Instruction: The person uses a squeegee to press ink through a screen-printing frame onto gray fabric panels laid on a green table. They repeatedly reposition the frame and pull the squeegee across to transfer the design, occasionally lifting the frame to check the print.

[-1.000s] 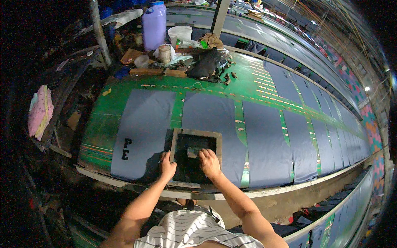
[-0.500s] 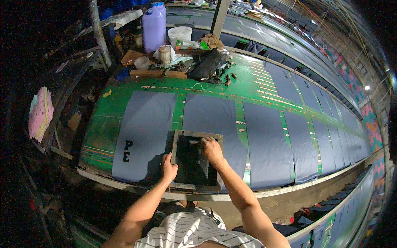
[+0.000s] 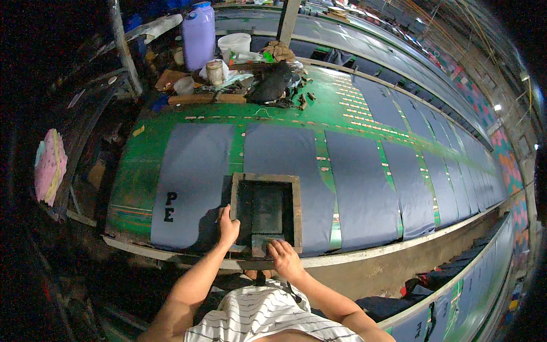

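A screen printing frame (image 3: 295, 208) with a dark mesh lies on a grey-blue fabric panel (image 3: 279, 148) near the front edge of the green table (image 3: 135, 194). My left hand (image 3: 228, 227) grips the frame's left side, fingers curled along it. My right hand (image 3: 286, 259) is closed on a small flat squeegee (image 3: 262, 244) at the lower end of the screen. To the left lies another panel (image 3: 191, 159) bearing black printed letters. More panels (image 3: 359, 188) stretch in a row to the right.
At the table's far left end stand a purple jug (image 3: 198, 40), a white bucket (image 3: 233, 43), a jar (image 3: 215, 74), and dark rags (image 3: 268, 85). A post (image 3: 125, 51) rises beside them. Pink foam (image 3: 50, 168) sits at far left. A second table (image 3: 467, 296) runs along the lower right.
My right hand and the squeegee have moved from the screen's upper middle down to its near end. My left hand stays on the frame. The whole view has shifted slightly leftward.
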`<state>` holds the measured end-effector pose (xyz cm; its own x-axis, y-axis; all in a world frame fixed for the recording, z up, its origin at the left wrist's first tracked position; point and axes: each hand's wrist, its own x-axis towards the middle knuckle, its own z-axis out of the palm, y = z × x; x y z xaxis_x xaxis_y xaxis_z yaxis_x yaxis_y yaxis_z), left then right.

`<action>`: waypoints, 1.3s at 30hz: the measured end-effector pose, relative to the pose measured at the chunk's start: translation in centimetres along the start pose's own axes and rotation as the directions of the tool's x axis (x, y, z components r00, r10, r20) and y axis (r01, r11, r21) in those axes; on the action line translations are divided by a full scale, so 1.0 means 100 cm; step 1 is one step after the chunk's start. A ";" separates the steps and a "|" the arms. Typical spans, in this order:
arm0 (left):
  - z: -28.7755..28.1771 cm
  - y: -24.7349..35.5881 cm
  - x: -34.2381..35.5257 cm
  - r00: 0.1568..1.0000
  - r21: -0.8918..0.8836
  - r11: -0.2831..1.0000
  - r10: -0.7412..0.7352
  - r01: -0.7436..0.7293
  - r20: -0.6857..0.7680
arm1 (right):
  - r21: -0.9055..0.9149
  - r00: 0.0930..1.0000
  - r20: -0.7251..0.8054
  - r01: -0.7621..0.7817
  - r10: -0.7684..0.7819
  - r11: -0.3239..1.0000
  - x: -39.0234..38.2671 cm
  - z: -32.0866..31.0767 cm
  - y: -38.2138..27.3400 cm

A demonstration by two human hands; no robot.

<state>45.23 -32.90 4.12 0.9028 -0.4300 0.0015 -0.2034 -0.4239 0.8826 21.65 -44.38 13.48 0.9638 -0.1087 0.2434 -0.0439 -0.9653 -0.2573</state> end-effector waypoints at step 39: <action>0.327 0.194 -0.099 0.994 -0.074 0.993 0.085 -0.090 -0.069 | 0.413 0.645 0.022 -0.702 0.764 0.581 -0.192 -0.148 0.371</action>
<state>19.93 -62.93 5.81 0.9063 -0.4082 0.1095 -0.2557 -0.3231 0.9112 -2.35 -81.62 13.14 0.5941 -0.8022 -0.0601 -0.5931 -0.3863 -0.7065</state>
